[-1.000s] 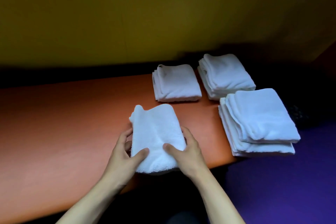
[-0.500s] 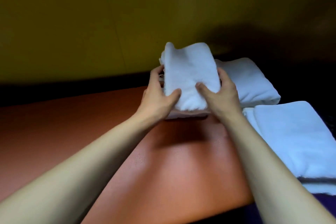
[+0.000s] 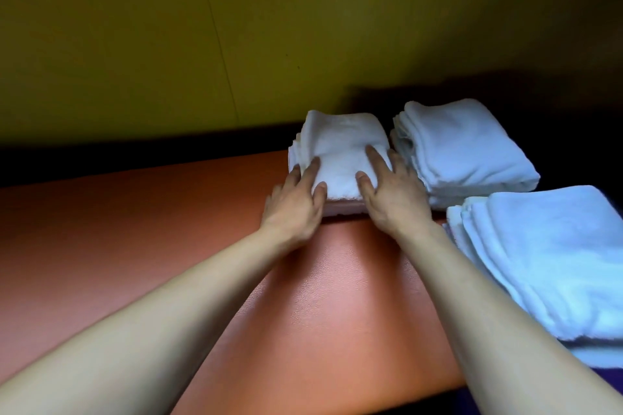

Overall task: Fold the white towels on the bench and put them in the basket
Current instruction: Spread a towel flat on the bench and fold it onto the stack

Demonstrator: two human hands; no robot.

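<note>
A folded white towel [image 3: 342,148] lies on top of a small stack of folded towels at the far side of the orange bench [image 3: 168,229]. My left hand [image 3: 296,200] rests with straight fingers on the towel's near left edge. My right hand [image 3: 387,190] lies flat on its near right part, fingers stretched over the top. No basket is in view.
Two more stacks of folded white towels stand to the right: one at the back [image 3: 462,152], a larger one nearer me [image 3: 553,256] at the bench's right end. A yellow-green wall [image 3: 236,27] rises behind the bench. Dark floor lies beyond the bench's right edge.
Both hands lifted the folded towel from the bench's front, carried it away from me and set it down on the back-left stack. The fingers have since straightened on top of it.
</note>
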